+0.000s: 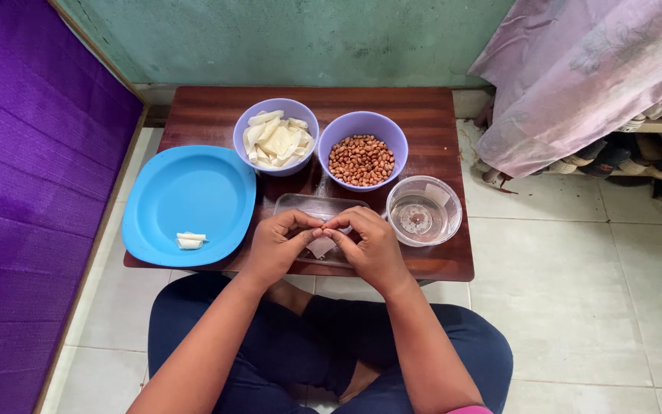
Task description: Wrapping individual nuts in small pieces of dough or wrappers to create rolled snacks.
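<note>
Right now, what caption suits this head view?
Both hands pinch a white wrapper piece above a low table.

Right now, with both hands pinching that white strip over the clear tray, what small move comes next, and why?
Probably finish the fold and set it on the blue plate. Left hand and right hand pinch a white strip over the clear tray; two folded pieces already lie there.

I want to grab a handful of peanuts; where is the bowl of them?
The peanut bowl sits at the table's far middle, right of the bowl of white strips, behind the clear bowl.
</note>
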